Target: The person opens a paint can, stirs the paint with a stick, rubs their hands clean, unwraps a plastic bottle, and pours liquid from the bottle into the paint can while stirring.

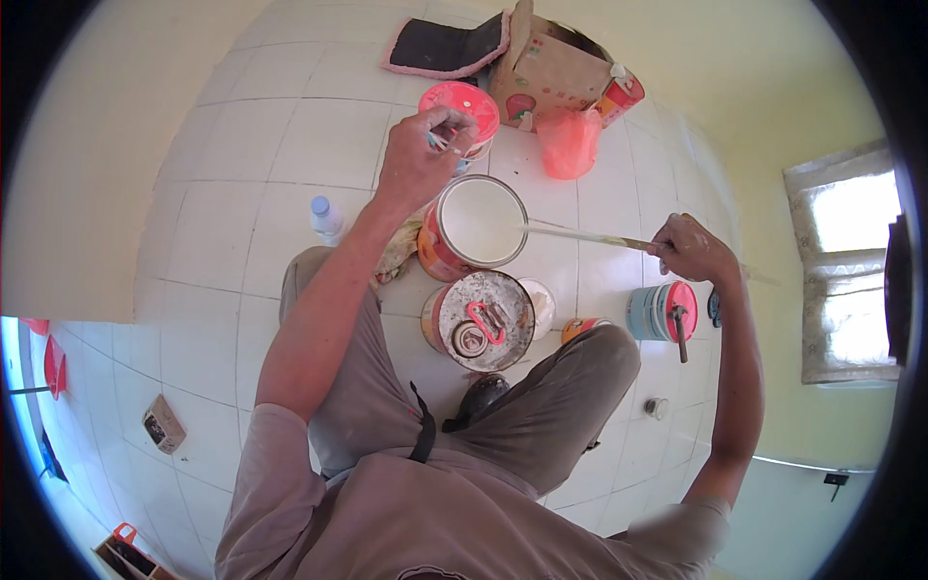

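Observation:
My right hand (692, 248) is closed round the end of a long stirring stick (590, 236), coated pale with paint. The stick's other end reaches over the rim of an open paint can (426, 242) full of creamy white paint (480, 220). Fingers curled, my left hand (425, 155) is raised beside a bucket with a red lid (460, 97). A small pale thing shows at its fingers, too small to name. Nearer me stands a paint-stained closed tin (454, 302), with a red hooked piece (485, 323) on top.
At the back are a cardboard box (556, 72), a red plastic bag (568, 145) and a dark mat (447, 46). A bottle (327, 217) and rag (396, 253) lie left of the cans. To the right, a blue-grey bucket (650, 311) carries a tool (680, 333) on its lid.

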Available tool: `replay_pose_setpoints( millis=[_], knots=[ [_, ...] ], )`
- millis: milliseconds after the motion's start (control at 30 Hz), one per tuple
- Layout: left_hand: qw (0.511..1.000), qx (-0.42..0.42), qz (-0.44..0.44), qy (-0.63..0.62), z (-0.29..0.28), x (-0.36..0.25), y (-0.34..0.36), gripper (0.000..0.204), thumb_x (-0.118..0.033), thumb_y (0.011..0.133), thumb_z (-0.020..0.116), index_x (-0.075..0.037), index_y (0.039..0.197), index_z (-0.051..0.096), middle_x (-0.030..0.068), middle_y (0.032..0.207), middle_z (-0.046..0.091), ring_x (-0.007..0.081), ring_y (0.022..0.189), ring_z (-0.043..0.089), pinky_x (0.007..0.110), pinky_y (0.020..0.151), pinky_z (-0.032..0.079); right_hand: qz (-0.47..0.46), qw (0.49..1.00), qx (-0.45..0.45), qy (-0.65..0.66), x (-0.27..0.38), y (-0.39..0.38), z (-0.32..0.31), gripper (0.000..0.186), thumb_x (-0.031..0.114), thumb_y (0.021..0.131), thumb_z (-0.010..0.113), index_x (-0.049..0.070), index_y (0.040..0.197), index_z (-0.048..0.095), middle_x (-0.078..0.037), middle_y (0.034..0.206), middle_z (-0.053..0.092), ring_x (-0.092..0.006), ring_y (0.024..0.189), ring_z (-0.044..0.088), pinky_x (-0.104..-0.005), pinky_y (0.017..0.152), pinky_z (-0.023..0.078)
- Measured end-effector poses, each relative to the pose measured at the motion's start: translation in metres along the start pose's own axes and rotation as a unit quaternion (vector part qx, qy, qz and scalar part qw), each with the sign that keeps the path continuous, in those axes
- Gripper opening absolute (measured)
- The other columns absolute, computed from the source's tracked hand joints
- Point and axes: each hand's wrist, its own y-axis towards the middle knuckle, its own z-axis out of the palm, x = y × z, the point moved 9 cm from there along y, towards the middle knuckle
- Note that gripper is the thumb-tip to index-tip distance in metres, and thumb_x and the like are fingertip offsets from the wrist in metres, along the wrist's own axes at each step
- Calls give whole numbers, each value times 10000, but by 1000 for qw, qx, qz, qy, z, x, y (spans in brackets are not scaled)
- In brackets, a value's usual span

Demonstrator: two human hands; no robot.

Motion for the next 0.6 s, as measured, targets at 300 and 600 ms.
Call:
replay_pose_setpoints(
  millis=[300,600],
  knots=[
    [1000,-13,1,-11,-9,-3,0,286,-259,935,716,0,1051,753,114,935,764,178,851,701,337,804,560,68,986,42,148,-30,-11,-5,248,198,974,686,-30,904,756,-85,632,663,-109,458,558,-277,435,426],
    [999,-49,8,-11,-17,-4,4,283,-273,967,714,-17,1082,750,41,951,752,100,843,668,260,647,512,37,970,41,237,-59,4,36,280,224,962,703,-48,939,765,-76,648,682,-93,463,551,-259,441,444]
  ],
)
